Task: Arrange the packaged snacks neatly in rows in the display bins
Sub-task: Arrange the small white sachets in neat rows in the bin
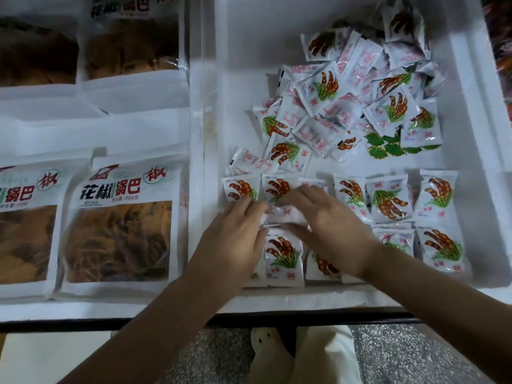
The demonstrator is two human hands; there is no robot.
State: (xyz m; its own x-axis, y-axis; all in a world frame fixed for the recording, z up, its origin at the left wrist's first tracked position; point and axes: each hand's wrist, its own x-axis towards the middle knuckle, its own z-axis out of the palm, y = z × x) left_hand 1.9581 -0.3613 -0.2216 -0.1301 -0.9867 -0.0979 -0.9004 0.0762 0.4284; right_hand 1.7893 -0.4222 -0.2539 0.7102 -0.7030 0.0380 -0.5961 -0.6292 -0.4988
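Left hand (238, 231), right hand (329, 225) hold one packet (282, 216).

White bin (243, 65), snack packets (386, 200) inside

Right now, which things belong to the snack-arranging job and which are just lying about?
Job: left hand, right hand, blurred packet both hold, arranged rows, loose heap, white bin.
Lying about: large bags alongside, shoe on the floor.
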